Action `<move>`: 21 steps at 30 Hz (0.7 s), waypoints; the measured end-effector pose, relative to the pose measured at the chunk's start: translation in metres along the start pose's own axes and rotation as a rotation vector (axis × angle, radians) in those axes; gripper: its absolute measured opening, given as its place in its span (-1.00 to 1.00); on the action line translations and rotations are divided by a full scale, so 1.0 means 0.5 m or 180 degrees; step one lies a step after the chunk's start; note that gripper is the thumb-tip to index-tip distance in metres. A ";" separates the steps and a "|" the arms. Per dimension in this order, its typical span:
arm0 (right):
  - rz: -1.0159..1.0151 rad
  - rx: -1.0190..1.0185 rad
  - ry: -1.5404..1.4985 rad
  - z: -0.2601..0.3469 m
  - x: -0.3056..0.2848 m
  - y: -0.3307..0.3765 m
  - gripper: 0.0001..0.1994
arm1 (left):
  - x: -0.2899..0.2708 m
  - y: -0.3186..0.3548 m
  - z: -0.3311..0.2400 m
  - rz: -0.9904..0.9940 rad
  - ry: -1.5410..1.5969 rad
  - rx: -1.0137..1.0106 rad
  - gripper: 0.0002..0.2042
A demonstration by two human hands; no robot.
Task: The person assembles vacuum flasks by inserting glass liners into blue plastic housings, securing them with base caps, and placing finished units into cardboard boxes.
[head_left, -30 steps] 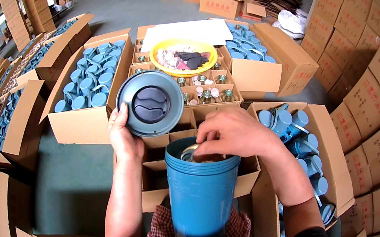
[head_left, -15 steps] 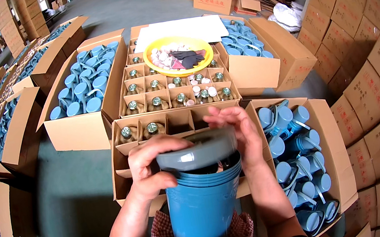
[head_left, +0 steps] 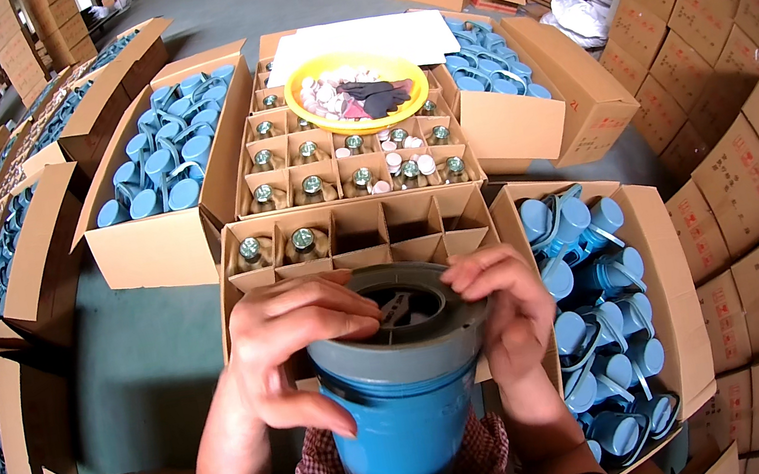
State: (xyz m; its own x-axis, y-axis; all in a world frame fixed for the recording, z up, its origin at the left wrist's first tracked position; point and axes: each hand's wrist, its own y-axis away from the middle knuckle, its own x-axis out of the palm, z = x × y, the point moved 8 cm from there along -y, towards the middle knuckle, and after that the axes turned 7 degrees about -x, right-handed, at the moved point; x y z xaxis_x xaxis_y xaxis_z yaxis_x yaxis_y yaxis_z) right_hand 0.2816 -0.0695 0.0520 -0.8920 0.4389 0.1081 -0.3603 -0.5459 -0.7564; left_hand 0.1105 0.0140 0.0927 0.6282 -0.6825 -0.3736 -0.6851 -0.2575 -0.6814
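Upright in front of my body stands a blue vacuum flask body (head_left: pixel 411 424). A grey collar (head_left: pixel 360 354) sits on its mouth, and through the collar's round opening a dark inside with a pale marking shows. My left hand (head_left: pixel 293 349) lies over the collar's left side, fingers across its top and thumb down along the outside. My right hand (head_left: pixel 506 311) is curled on the right edge of the collar, fingertips on the rim. The underside of the collar and part of the right thumb are hidden.
Ahead is a divided carton (head_left: pixel 349 210) with glass liners (head_left: pixel 304 244). Behind it a yellow basin (head_left: pixel 303 118) holds small pale pieces and dark gloves. Blue flasks fill cartons at right (head_left: pixel 615 363) and left (head_left: pixel 158 172). Stacked boxes (head_left: pixel 724 176) line the right side.
The grey collar, tilted above the flask's threaded mouth before, now sits level on it. Both hands have come down, and the right fingers have closed onto the rim.
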 end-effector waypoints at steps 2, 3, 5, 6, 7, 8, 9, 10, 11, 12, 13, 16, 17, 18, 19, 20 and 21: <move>0.0180 -0.0119 0.0521 0.042 0.023 -0.013 -0.37 | 0.008 -0.008 -0.024 0.0135 -0.0776 -0.0230 -0.36; 0.0317 -0.0188 0.0806 0.059 0.033 -0.017 -0.36 | 0.014 -0.008 -0.022 0.0148 -0.0876 -0.0227 -0.36; 0.0488 -0.0516 0.1288 0.077 0.050 -0.022 -0.39 | 0.017 0.007 -0.018 0.0043 -0.0853 -0.0141 -0.39; 0.0567 -0.0534 0.1309 0.072 0.054 -0.021 -0.41 | 0.018 0.020 -0.013 -0.0032 -0.0833 -0.0107 -0.41; 0.0645 -0.0550 0.1328 0.065 0.055 -0.018 -0.42 | 0.017 0.028 -0.008 -0.0143 -0.0803 -0.0063 -0.42; 0.0722 -0.0564 0.1348 0.056 0.059 -0.015 -0.44 | 0.016 0.035 -0.001 -0.0143 -0.0837 -0.0103 -0.43; 0.0710 -0.0646 0.1328 0.053 0.059 -0.020 -0.51 | 0.016 0.033 0.003 -0.0136 -0.0855 -0.0117 -0.44; 0.0715 -0.0590 0.1326 0.044 0.058 -0.017 -0.53 | 0.017 0.033 0.007 -0.0128 -0.0871 -0.0132 -0.44; 0.0720 -0.0533 0.1325 0.034 0.058 -0.012 -0.55 | 0.017 0.038 0.017 -0.0142 -0.0865 -0.0229 -0.45; 0.0715 -0.0500 0.1312 0.026 0.058 -0.012 -0.56 | 0.016 0.039 0.024 -0.0119 -0.0822 -0.0295 -0.46; 0.0708 -0.0475 0.1299 0.022 0.057 -0.011 -0.60 | 0.014 0.039 0.031 -0.0095 -0.0778 -0.0362 -0.47; 0.0357 -0.0016 0.0530 -0.016 0.035 -0.004 -0.61 | 0.006 0.011 0.019 0.0162 -0.0916 -0.0565 -0.53; 0.0169 0.0206 -0.0197 -0.038 0.025 -0.002 -0.58 | 0.005 -0.008 -0.002 0.0249 -0.1108 -0.0586 -0.55; 0.0077 0.0487 -0.0851 -0.087 0.006 0.011 -0.48 | 0.012 -0.028 -0.022 0.0333 -0.1277 -0.0588 -0.57; -0.0143 0.0612 -0.1108 -0.124 0.011 0.009 -0.43 | 0.026 -0.053 -0.054 -0.0035 -0.1341 -0.0395 -0.65; -0.0365 0.0744 -0.1352 -0.160 0.019 0.010 -0.37 | 0.049 -0.066 -0.063 -0.0014 -0.1525 -0.0611 -0.69; -0.0378 0.1331 -0.1892 -0.214 0.020 0.042 -0.32 | 0.082 -0.070 -0.053 0.0063 -0.1583 -0.0618 -0.75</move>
State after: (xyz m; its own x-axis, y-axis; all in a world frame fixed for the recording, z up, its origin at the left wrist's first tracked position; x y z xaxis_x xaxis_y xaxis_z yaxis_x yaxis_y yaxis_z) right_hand 0.2944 -0.0003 -0.0315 -0.7951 0.1158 0.5953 -0.4317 -0.7975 -0.4216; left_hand 0.1503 -0.0232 0.1179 0.6812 -0.2941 -0.6704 -0.7245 -0.4020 -0.5599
